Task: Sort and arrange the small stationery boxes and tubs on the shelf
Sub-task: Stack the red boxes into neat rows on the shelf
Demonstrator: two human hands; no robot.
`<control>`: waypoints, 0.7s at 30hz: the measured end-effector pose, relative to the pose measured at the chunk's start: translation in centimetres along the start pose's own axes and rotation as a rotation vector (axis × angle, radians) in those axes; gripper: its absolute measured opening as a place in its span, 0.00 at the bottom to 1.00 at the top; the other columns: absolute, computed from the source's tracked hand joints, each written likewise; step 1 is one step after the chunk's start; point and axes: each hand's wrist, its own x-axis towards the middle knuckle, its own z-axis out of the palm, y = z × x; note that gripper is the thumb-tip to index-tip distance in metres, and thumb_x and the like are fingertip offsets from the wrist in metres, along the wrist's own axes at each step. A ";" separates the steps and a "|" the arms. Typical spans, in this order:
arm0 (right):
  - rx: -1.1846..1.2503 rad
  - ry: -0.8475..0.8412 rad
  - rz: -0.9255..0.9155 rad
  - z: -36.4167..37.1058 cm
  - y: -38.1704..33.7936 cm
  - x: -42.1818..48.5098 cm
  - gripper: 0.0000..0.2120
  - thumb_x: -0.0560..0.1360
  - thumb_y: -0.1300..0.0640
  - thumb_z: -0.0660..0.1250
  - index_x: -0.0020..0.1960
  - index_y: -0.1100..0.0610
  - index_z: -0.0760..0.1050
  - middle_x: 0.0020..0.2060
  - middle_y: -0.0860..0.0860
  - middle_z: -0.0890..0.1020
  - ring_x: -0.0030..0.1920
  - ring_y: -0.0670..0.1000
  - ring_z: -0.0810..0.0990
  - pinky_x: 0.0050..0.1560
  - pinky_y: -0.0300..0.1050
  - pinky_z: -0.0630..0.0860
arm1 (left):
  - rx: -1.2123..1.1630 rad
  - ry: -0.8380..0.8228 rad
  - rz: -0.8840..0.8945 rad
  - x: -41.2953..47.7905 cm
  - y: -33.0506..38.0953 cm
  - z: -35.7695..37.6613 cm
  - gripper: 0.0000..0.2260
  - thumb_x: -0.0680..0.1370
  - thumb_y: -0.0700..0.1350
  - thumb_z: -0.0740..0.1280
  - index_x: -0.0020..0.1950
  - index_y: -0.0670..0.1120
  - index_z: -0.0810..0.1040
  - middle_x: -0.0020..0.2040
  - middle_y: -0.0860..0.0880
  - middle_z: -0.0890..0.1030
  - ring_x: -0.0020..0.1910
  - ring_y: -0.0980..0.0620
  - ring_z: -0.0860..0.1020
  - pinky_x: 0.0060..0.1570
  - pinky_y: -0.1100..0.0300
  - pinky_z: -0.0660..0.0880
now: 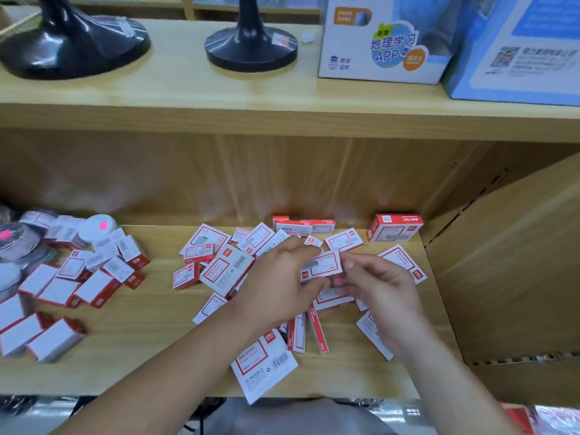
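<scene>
Sorting barely begun: one box in hand, heaps left to do.
I hold one red-and-white staple box just above the loose heap. My left hand grips its left end with curled fingers and my right hand pinches its right end. Only a short back row and one upright box look placed. The left pile and the round tubs lie unsorted, crowding the shelf.
</scene>
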 end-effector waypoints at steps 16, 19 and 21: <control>-0.085 -0.409 0.099 9.9 -0.6 -1.3 0.08 0.67 0.72 0.73 0.40 0.60 0.82 0.43 0.68 0.83 0.40 0.64 0.85 0.41 0.50 0.85 | -0.146 0.112 0.060 -8.0 -6.9 -8.0 0.22 0.72 0.35 0.74 0.65 0.47 0.81 0.60 0.52 0.78 0.59 0.54 0.78 0.57 0.55 0.76; -0.193 -0.454 0.117 12.7 0.0 -1.4 0.08 0.69 0.75 0.72 0.41 0.64 0.80 0.38 0.67 0.84 0.38 0.63 0.86 0.39 0.49 0.85 | -0.143 0.085 0.015 -10.0 -9.1 -9.6 0.22 0.72 0.36 0.74 0.65 0.48 0.81 0.61 0.52 0.78 0.60 0.54 0.79 0.59 0.55 0.76; -0.295 -0.502 0.111 14.4 0.5 -1.3 0.06 0.70 0.73 0.73 0.42 0.64 0.80 0.37 0.67 0.84 0.39 0.64 0.86 0.37 0.48 0.84 | -0.082 0.056 -0.031 -11.2 -10.3 -10.6 0.23 0.71 0.38 0.76 0.65 0.50 0.82 0.61 0.54 0.78 0.59 0.54 0.79 0.59 0.55 0.76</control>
